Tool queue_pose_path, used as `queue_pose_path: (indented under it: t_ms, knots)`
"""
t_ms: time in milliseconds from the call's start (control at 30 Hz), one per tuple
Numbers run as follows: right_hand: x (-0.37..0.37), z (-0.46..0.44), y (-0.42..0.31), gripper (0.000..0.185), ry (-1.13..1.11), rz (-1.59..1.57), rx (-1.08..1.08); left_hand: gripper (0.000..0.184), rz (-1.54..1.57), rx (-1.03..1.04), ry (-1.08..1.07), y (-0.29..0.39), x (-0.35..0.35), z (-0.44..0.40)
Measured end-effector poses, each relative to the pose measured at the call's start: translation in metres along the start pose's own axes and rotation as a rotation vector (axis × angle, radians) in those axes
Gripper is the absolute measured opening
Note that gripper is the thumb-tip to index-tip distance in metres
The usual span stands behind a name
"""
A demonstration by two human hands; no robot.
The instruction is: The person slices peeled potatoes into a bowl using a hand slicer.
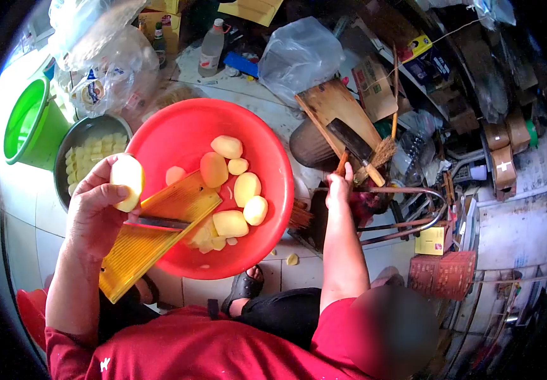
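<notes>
My left hand [99, 202] grips a peeled potato [127, 183] between thumb and fingers, above the left rim of a red basin [248, 123]. A yellow ridged board [134, 247] with a metal blade [162, 222] across it leans over the basin's rim, just under that hand. Several peeled potatoes [247, 189] and some cut pieces [207, 239] lie inside the basin. Off to the right, my right hand [339, 189] is closed on a short brown handle [342, 163]; what it belongs to is unclear. Beside it, a cleaver [350, 138] rests on a wooden board [337, 107].
A metal bowl of cut potato [94, 154] and a green bucket [25, 123] stand left of the basin. Plastic bags [302, 57] and a bottle [211, 49] are beyond it. A metal-framed chair [435, 218] and boxes [375, 88] crowd the right.
</notes>
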State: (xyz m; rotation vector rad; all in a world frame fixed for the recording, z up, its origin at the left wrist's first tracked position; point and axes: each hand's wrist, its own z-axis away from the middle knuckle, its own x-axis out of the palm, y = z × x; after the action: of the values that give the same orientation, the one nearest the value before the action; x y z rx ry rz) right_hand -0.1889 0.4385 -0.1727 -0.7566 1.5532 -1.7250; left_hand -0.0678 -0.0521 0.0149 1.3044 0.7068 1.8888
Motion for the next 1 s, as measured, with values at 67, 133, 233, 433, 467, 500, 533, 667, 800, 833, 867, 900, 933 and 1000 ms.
queue_pose_path:
  t_ms: [67, 133, 233, 433, 467, 500, 533, 667, 800, 833, 867, 900, 933, 1000]
  knots:
    - [-0.008, 0.013, -0.006, 0.078, -0.018, 0.136, 0.009, 0.046, -0.002, -0.005, 0.014, 0.000, 0.004, 0.007]
    - [-0.011, 0.031, -0.021, 0.077, -0.048, 0.137, 0.023, 0.047, 0.019, -0.037, -0.056, 0.003, 0.001, 0.012]
    - [-0.011, 0.062, -0.041, 0.074, -0.095, 0.260, 0.046, 0.047, -0.029, -0.027, -0.125, 0.003, -0.002, 0.020]
    - [0.048, 0.197, -0.113, 0.055, -0.679, 0.231, -0.118, 0.048, -0.184, -0.020, -0.264, -0.007, -0.006, 0.041]
    - [0.061, 0.226, -0.126, 0.055, -0.817, 0.184, -0.112, 0.047, -0.161, -0.019, -0.280, -0.011, -0.007, 0.045]
    - [0.074, 0.253, -0.134, 0.058, -0.940, 0.118, -0.113, 0.047, -0.148, -0.032, -0.308, -0.015, -0.007, 0.049]
    - [0.086, 0.278, -0.140, 0.060, -1.061, 0.053, -0.113, 0.047, -0.134, -0.045, -0.338, -0.018, -0.008, 0.053]
    - [0.123, 0.350, -0.152, 0.051, -1.165, -0.164, -0.084, 0.041, -0.263, -0.005, -0.432, -0.024, -0.012, 0.069]
    - [0.127, 0.359, -0.137, 0.029, -0.915, 0.004, -0.163, 0.047, -0.896, 0.282, -0.362, -0.005, -0.025, 0.085]
    - [0.127, 0.359, -0.136, 0.029, -0.891, -0.034, -0.097, 0.050, -0.864, 0.444, -0.293, -0.009, -0.036, 0.080]
    - [0.128, 0.357, -0.135, 0.029, -0.864, -0.071, -0.031, 0.047, -0.850, 0.415, -0.246, 0.000, -0.043, 0.079]
    - [0.129, 0.347, -0.126, 0.030, -0.846, -0.021, -0.129, 0.045, -0.901, 0.520, -0.153, 0.008, -0.052, 0.076]
    - [0.132, 0.342, -0.123, 0.031, -0.818, 0.060, -0.218, 0.044, -0.951, 0.625, -0.058, 0.016, -0.061, 0.072]
    - [0.143, 0.329, -0.101, 0.027, -0.719, 0.077, -0.327, 0.043, -1.221, 0.790, 0.161, 0.030, -0.079, 0.068]
